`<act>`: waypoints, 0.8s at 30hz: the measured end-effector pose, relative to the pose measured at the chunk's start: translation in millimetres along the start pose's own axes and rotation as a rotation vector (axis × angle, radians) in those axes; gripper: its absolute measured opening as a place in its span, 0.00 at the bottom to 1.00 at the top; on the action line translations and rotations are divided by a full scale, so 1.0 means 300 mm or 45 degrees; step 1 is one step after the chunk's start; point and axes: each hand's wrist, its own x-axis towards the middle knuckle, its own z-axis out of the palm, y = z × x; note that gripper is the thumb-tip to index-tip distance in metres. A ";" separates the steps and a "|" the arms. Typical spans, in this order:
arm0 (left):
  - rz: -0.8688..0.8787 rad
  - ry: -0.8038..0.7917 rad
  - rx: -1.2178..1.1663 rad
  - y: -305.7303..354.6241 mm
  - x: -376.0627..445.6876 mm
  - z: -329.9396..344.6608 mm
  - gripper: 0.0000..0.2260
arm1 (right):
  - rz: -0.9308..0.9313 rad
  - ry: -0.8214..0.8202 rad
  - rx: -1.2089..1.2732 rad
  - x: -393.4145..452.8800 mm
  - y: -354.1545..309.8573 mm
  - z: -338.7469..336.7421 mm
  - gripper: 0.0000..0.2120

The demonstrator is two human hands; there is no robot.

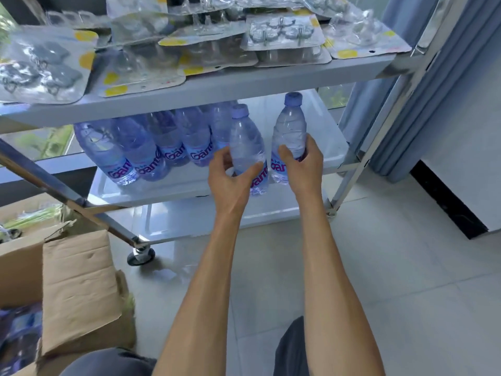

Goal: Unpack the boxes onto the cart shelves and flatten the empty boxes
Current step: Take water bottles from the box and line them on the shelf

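Observation:
My left hand (230, 176) holds a clear water bottle (248, 142) with a purple cap, thumb and fingers curled loosely round its lower half. My right hand (303, 164) grips a second such bottle (289, 128) by its middle. Both bottles stand upright on the cart's middle shelf (328, 147), to the right of a row of several like bottles (146, 147). An open cardboard box (78, 289) sits at the lower left, with more bottles dimly visible inside it.
The cart's top shelf (217, 85) is covered with several blister packs of hooks. A bare bottom shelf (189, 221) and a caster wheel (141, 256) show below. Another open box (29, 215) lies at far left. A blue curtain (406, 104) hangs to the right, over a tiled floor.

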 end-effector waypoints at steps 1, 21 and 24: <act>0.013 -0.006 -0.010 -0.003 0.006 0.033 0.22 | -0.004 0.007 -0.029 0.027 0.005 0.002 0.14; 0.218 0.175 0.439 -0.090 0.106 0.225 0.21 | -0.083 0.005 0.054 0.187 0.111 0.032 0.28; 0.218 0.181 0.424 -0.089 0.126 0.225 0.18 | -0.075 -0.002 0.015 0.183 0.115 0.029 0.29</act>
